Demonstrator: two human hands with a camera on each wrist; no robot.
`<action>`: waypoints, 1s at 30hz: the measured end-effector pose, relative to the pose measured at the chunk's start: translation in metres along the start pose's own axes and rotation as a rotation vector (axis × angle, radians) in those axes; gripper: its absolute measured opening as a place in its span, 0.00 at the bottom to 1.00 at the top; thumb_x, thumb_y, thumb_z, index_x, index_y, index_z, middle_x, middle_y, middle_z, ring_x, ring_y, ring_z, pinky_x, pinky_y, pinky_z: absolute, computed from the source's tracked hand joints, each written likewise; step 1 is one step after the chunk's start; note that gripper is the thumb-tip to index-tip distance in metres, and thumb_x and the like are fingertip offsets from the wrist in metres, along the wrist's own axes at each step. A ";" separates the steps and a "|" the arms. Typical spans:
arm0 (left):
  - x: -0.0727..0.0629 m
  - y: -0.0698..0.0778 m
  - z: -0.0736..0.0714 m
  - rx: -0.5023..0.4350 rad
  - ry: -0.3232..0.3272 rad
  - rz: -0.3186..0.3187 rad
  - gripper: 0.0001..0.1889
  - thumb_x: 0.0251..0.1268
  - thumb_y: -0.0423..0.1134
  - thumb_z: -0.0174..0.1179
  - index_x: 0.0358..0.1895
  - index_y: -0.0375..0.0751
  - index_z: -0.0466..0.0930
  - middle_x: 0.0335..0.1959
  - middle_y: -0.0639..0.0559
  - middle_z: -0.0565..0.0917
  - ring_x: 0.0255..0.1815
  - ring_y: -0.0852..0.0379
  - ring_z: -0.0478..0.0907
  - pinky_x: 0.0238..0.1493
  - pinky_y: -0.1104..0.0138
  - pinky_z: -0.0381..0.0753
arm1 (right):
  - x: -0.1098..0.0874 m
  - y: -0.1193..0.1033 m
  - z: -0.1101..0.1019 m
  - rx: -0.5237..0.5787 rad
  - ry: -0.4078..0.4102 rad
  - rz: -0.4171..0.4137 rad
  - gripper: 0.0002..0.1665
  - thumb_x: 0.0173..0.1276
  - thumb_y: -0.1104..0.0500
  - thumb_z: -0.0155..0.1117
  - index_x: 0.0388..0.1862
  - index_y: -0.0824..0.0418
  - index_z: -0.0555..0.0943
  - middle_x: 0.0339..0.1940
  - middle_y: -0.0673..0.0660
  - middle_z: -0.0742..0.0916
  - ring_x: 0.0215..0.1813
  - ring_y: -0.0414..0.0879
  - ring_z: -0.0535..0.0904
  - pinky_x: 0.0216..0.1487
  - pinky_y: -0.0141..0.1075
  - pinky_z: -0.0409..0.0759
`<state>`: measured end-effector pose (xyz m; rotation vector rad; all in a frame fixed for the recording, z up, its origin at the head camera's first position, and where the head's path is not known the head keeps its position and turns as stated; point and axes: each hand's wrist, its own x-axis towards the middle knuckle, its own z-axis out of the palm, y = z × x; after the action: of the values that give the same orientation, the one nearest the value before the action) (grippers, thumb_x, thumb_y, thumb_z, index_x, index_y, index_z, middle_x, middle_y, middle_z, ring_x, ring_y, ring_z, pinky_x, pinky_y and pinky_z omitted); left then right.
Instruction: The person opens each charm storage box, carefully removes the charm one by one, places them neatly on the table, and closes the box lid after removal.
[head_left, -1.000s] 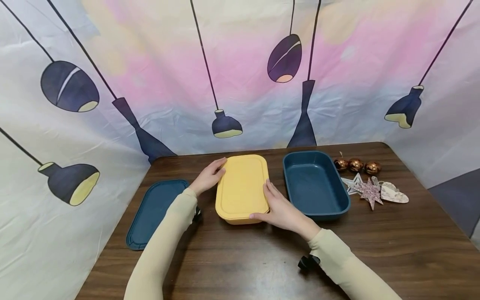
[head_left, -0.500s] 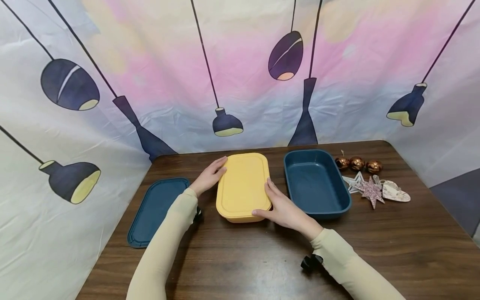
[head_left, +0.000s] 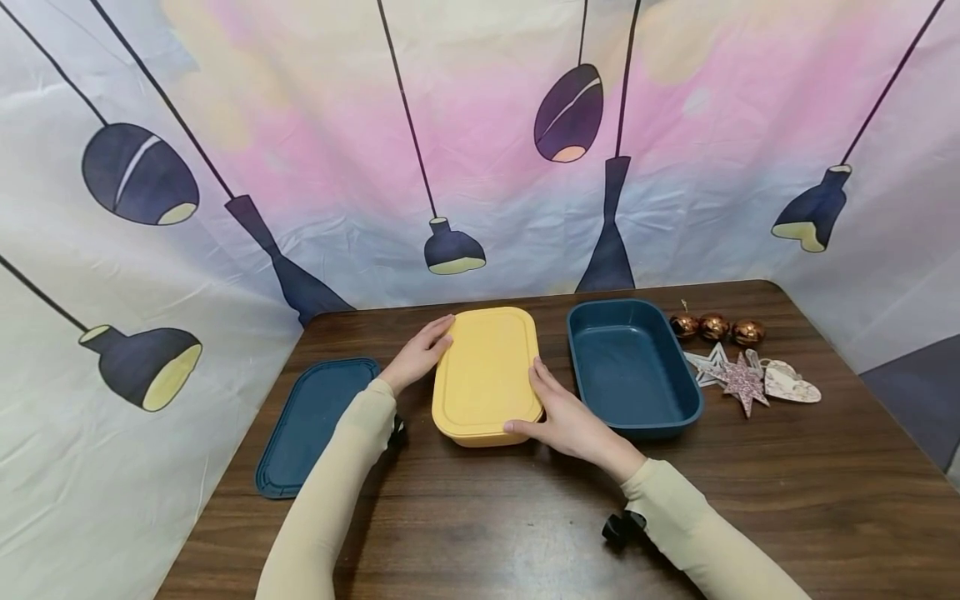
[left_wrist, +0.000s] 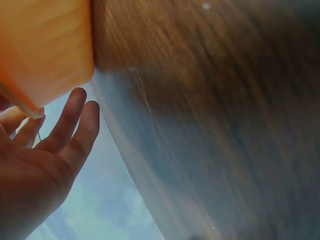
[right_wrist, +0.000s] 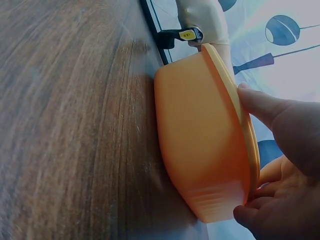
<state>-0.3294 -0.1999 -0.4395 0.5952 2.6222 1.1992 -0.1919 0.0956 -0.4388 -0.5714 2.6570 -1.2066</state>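
A yellow lidded food container [head_left: 486,371] stands on the table in front of me, its lid on top. My left hand [head_left: 415,353] holds its far left corner, thumb at the lid's side; in the left wrist view a couple of fingers of that hand [left_wrist: 37,172] stretch out past the container [left_wrist: 45,50]. On the opposite side my right hand [head_left: 566,414] grips the near right corner. The right wrist view has its thumb on the lid's edge and its fingertips further along the rim of the container [right_wrist: 200,130]. The container's underside is hidden.
A dark blue lid [head_left: 318,421] lies to the left, partly behind the left sleeve. To the right stands an uncovered dark blue container [head_left: 630,367]. Beyond it are copper baubles [head_left: 715,327], a glittery pink star [head_left: 742,382], a white star [head_left: 705,364] and a heart ornament [head_left: 789,383].
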 end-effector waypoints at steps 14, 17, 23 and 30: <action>-0.001 0.000 0.002 0.007 0.018 -0.011 0.32 0.83 0.50 0.44 0.82 0.44 0.51 0.82 0.48 0.51 0.80 0.44 0.53 0.75 0.47 0.57 | 0.001 0.001 0.002 -0.004 0.007 0.004 0.64 0.65 0.32 0.67 0.82 0.65 0.46 0.84 0.58 0.45 0.82 0.54 0.47 0.75 0.53 0.59; -0.002 0.001 -0.001 0.015 0.025 -0.013 0.32 0.83 0.50 0.46 0.81 0.43 0.54 0.81 0.47 0.54 0.76 0.42 0.61 0.72 0.47 0.62 | 0.003 0.000 0.002 -0.010 0.011 0.011 0.64 0.65 0.33 0.68 0.82 0.66 0.47 0.84 0.59 0.46 0.82 0.54 0.48 0.75 0.53 0.59; -0.009 0.002 -0.015 0.057 0.060 -0.071 0.30 0.82 0.52 0.47 0.80 0.47 0.59 0.78 0.43 0.62 0.72 0.40 0.65 0.68 0.45 0.68 | 0.008 -0.010 0.004 -0.042 0.021 -0.006 0.60 0.66 0.37 0.69 0.81 0.68 0.51 0.83 0.63 0.50 0.82 0.54 0.44 0.77 0.52 0.57; -0.030 -0.006 -0.048 0.140 0.148 -0.112 0.34 0.80 0.59 0.47 0.80 0.47 0.58 0.76 0.39 0.64 0.70 0.36 0.67 0.65 0.42 0.69 | 0.015 -0.029 0.008 -0.034 0.076 -0.075 0.54 0.69 0.42 0.68 0.80 0.71 0.55 0.82 0.66 0.55 0.82 0.55 0.47 0.77 0.51 0.56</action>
<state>-0.3207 -0.2491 -0.4123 0.3895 2.8388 1.0712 -0.1955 0.0663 -0.4221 -0.6490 2.7476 -1.2288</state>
